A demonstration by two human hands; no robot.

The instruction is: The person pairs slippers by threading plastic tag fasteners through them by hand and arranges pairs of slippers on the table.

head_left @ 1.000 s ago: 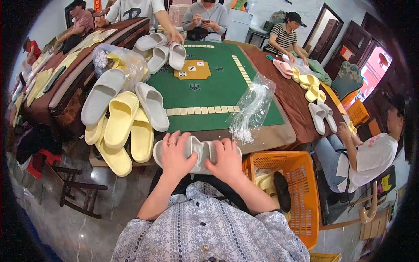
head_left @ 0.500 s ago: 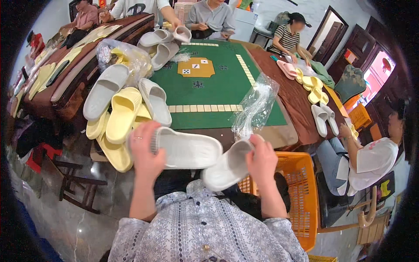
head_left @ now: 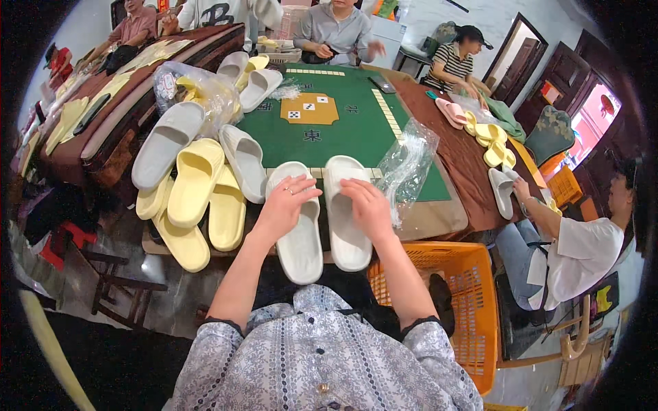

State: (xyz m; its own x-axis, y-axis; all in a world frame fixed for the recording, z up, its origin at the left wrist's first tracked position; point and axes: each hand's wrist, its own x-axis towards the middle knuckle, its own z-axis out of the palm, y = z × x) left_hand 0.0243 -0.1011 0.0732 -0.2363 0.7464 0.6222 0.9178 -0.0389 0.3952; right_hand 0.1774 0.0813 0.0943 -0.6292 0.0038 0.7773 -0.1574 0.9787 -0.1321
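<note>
Two pale grey slide slippers stand side by side at the near edge of the table, toes away from me. My left hand (head_left: 284, 211) is closed on the left slipper (head_left: 302, 248), its fingers lying across the strap. My right hand (head_left: 370, 209) grips the right slipper (head_left: 351, 245) at the outer side of its strap. Both thumbs are mostly hidden. To the left lies a heap of yellow slippers (head_left: 194, 188) and grey slippers (head_left: 166, 147). Past my right hand rests a clear plastic bag (head_left: 410, 161) of thin white strips.
The table has a green game mat (head_left: 274, 147) with printed tiles. An orange crate (head_left: 473, 308) stands below at my right. Paired slippers (head_left: 502, 192) line the brown cloth (head_left: 439, 161), where a seated person works. Other people sit and stand around the far sides.
The two slippers have turned from lying crosswise to pointing away, side by side. A person at the far side has put down a slipper, and a dark phone-like object now lies on the mat.
</note>
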